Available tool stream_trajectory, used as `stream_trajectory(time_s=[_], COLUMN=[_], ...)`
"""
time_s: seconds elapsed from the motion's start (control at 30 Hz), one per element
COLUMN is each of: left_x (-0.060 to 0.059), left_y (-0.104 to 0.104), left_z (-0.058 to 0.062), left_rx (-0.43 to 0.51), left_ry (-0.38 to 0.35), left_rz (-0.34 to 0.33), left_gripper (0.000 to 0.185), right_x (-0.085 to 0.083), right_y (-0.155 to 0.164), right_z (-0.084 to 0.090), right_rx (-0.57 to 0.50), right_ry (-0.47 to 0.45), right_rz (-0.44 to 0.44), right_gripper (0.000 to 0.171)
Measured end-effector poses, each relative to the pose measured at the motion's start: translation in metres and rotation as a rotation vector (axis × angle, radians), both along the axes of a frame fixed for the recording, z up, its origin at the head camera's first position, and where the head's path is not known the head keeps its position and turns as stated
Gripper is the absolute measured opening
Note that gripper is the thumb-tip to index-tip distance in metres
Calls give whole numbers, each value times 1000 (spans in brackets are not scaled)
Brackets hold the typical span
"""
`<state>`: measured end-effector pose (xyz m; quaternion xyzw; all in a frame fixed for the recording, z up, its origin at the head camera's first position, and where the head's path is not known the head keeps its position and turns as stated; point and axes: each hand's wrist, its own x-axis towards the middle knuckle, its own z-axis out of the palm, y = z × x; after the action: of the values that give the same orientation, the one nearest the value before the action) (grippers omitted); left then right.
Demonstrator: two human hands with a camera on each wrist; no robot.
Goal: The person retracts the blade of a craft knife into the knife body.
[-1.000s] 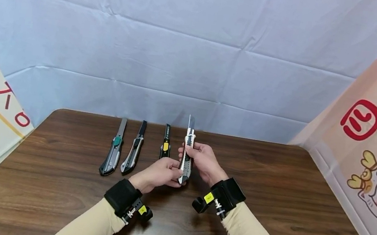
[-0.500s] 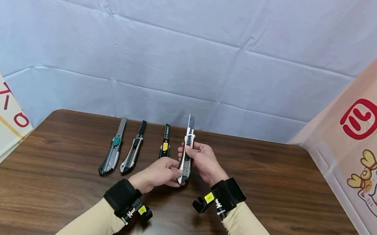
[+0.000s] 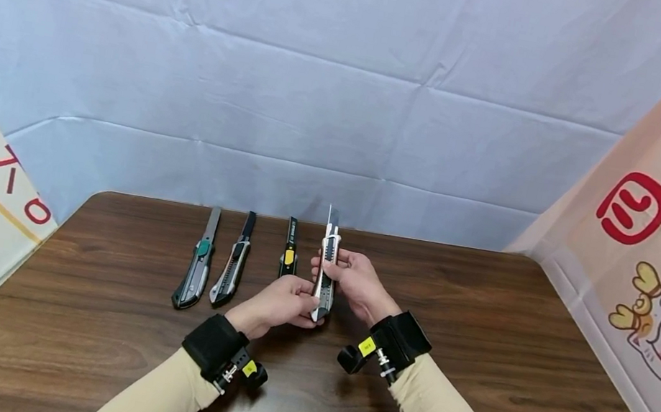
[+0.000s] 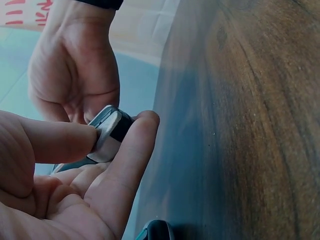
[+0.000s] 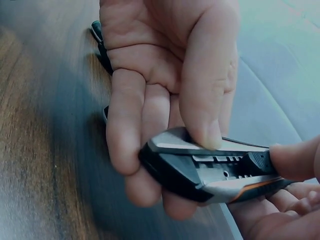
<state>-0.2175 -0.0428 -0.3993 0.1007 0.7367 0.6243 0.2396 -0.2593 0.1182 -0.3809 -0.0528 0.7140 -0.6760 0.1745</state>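
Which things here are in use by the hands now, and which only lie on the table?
In use:
- white utility knife, held by left hand and right hand

Lying about:
- green-slider knife
- grey knife
- yellow-slider knife

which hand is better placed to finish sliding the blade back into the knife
Right, probably. The right hand grips the utility knife mid-body, thumb on the slider track, while the left hand only pinches the butt end, steadying it.

Three knives just left of the hands; bare tabletop rightward.
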Motion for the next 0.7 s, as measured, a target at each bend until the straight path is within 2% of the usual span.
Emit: stream_trajectory(time_s=[0.4, 0.57, 0.7], left_x=[1, 1, 2], left_y=[-1, -2, -5], left_z=[4, 5, 5], left_rx=[0, 18, 22], left_ry=[-3, -1, -27], left_rz=[4, -19, -40], left_gripper=[28, 30, 33], right_x=[1, 0, -3], right_y=[2, 4, 6], right_z=[1, 4, 6], right_rx=[-8, -17, -31], right_ry=[13, 6, 10], right_rz=[33, 35, 32], right_gripper=[37, 40, 42])
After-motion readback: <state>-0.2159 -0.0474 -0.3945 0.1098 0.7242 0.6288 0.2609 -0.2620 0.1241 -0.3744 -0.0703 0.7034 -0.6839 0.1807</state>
